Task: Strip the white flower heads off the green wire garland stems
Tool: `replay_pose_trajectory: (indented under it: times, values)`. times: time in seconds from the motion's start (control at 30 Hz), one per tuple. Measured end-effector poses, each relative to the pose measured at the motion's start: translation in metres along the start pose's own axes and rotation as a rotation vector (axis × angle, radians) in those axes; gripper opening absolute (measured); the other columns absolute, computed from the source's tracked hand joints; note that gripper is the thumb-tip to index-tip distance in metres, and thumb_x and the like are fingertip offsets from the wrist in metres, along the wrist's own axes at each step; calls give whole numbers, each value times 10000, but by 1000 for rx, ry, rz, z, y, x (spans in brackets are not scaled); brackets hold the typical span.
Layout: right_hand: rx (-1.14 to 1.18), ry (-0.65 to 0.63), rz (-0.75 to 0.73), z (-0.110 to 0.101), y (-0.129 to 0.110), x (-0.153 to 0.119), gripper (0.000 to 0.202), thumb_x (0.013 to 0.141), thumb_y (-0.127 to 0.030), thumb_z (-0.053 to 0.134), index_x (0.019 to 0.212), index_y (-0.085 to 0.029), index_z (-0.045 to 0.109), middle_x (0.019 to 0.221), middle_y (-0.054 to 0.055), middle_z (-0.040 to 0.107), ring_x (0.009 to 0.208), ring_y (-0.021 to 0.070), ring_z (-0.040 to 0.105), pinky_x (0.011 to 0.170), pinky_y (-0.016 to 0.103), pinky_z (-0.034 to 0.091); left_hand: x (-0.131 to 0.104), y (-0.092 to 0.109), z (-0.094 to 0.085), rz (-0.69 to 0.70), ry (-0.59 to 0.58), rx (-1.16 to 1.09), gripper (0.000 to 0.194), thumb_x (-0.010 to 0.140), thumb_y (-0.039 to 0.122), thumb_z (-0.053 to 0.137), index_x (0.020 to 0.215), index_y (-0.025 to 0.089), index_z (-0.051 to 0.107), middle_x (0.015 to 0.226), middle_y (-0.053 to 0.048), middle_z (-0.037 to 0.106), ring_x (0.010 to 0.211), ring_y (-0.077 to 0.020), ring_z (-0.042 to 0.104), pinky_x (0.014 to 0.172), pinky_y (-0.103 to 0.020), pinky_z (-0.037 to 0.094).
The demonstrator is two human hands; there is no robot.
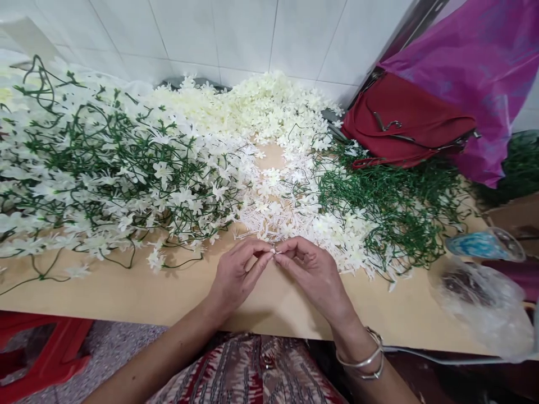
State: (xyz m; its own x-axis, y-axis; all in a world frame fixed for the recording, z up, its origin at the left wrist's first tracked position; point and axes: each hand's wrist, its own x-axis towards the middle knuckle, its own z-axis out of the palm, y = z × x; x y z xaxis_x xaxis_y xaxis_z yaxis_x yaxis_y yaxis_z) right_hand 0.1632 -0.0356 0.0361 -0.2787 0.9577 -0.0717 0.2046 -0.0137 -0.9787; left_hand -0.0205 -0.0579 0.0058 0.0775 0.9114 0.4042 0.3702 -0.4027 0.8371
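Note:
My left hand (238,275) and my right hand (311,272) meet fingertip to fingertip over the wooden table (126,292), pinching a tiny white flower piece (273,252) between them. Just beyond my fingers lies a heap of loose white petals and stamens (273,207). On the left spreads a mass of green stems with white flowers attached (105,168). Bare green stems (391,207) are piled on the right. My right wrist wears silver bangles (364,359).
A red handbag (404,120) leans against a purple plastic sheet (484,62) at the back right. A clear plastic bag (484,303) and a clear container with something blue (484,245) sit at the right edge. A red stool (46,353) stands lower left. White tiled wall behind.

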Motion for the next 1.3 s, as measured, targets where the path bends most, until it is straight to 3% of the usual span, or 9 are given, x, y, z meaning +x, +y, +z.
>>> replay_pose_trajectory:
  times: [0.2,0.37,0.57,0.73,0.83,1.07,1.17,1.23,1.3]
  values:
    - [-43,48,0,-10,-5,4,91,921,-306,725,915,-215,726,823,16,717,773,176,647,727,305,508,-7,-8,0,-263,78,-207,84,1029,284,637,1008,215,679,874,-21,724,807,-159,706,786,-270,541]
    - [-303,143,-130,-27,-11,12,57,944,-237,674,902,-216,707,864,21,727,805,182,654,776,313,501,-5,-7,1,-275,179,-259,100,1012,304,659,1032,207,674,927,-44,721,852,-157,695,796,-257,547]
    - [-721,-27,-302,-17,-28,38,170,958,-77,611,945,-213,711,915,33,712,810,185,627,762,312,431,-3,-7,0,-300,319,-353,195,950,302,746,1103,196,689,1050,-67,762,972,-173,736,922,-279,575]
    - [-1004,-233,-452,-2,-26,68,265,989,-24,552,948,-201,745,866,52,671,799,190,585,710,312,349,1,-6,-2,-368,367,-378,211,953,369,740,1039,177,751,948,-46,780,844,-141,724,796,-226,575]
    - [-1085,-273,-474,0,-21,76,248,996,-42,572,880,-188,735,831,49,646,790,192,571,697,320,327,4,-3,-2,-419,375,-461,277,926,433,763,1019,172,753,903,-35,787,771,-147,750,778,-250,603]
    - [-1062,-79,-410,-15,-19,71,239,992,-27,549,900,-166,721,942,90,703,827,227,620,765,353,417,6,0,-1,-493,357,-534,343,892,477,793,1026,164,753,884,-45,803,768,-177,784,778,-279,638]
    - [-878,12,-464,-12,-26,57,168,1001,-60,581,1009,-170,708,1021,100,719,918,247,659,833,384,475,6,0,-1,-486,361,-520,332,902,462,787,1046,164,760,896,-42,800,794,-177,780,799,-281,638]
    - [-661,-42,-515,-4,-29,44,46,988,-170,689,1027,-193,683,998,69,718,946,232,677,845,369,512,6,0,-1,-459,360,-489,307,915,445,776,1038,165,762,880,-36,795,785,-164,761,785,-263,625]
    - [-563,-53,-555,8,-27,33,70,984,-220,715,1041,-213,676,1005,55,720,950,220,681,822,354,528,7,1,-1,-426,356,-452,277,932,427,760,1018,164,765,885,-40,795,783,-152,738,757,-237,604]
